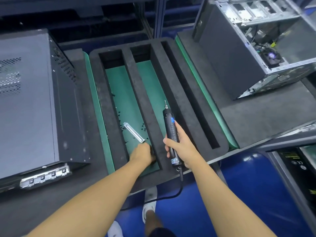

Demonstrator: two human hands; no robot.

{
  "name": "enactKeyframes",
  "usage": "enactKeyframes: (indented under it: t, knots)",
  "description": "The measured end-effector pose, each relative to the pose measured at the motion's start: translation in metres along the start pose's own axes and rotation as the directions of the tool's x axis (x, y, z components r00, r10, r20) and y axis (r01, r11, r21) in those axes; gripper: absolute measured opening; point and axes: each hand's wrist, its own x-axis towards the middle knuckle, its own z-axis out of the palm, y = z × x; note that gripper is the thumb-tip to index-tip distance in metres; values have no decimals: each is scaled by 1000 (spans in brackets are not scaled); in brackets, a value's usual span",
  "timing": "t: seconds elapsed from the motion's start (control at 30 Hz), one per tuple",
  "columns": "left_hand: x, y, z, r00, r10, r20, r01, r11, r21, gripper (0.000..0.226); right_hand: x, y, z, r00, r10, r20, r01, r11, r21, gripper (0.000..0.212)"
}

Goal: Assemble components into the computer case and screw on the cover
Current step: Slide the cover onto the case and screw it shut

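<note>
Closed case (25,108) lies on its side at far left of the desk (248,117), vented panel up, long axis running away from the person. Foam tray (145,93) sits mid-desk, with long slots running the same way. Left slot has a green floor with small black screws (142,124) scattered on it. Silver bracket (134,132) lies flat among them on a diagonal, far end up-left, near end just beside the left hand (142,153). Left hand is down in that slot at its near end, fingers curled under and hidden; can't tell if it holds anything. Screwdriver (170,124) is above the divider between the slots, long axis near-to-far, bit pointing away, its cable (171,196) hanging off the desk edge. Right hand (181,146) is wrapped around its grip. Open case (230,62) stands far right, open side facing right, well apart from the bit.
</note>
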Motion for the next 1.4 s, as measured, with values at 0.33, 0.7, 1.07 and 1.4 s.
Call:
enactKeyframes:
  t: [0.33,0.7,1.07,1.4]
  knots:
    - [-15,-6,-28,987,-44,-153,-34,882,-469,11,-12,-13,13,1000,-21,16,21,1000,-8,85]
    - [-78,3,-101,965,-35,-258,-259,-22,-966,14,-57,-57,75,972,-213,98,221,972,-79,77]
    - [-161,-76,-170,917,259,-305,-197,-370,-908,30,-160,-86,139,920,-260,295,315,936,-158,88]
    - [-220,-147,-167,855,344,-389,-193,-484,-854,20,-216,-75,205,905,-251,343,351,897,-269,87]
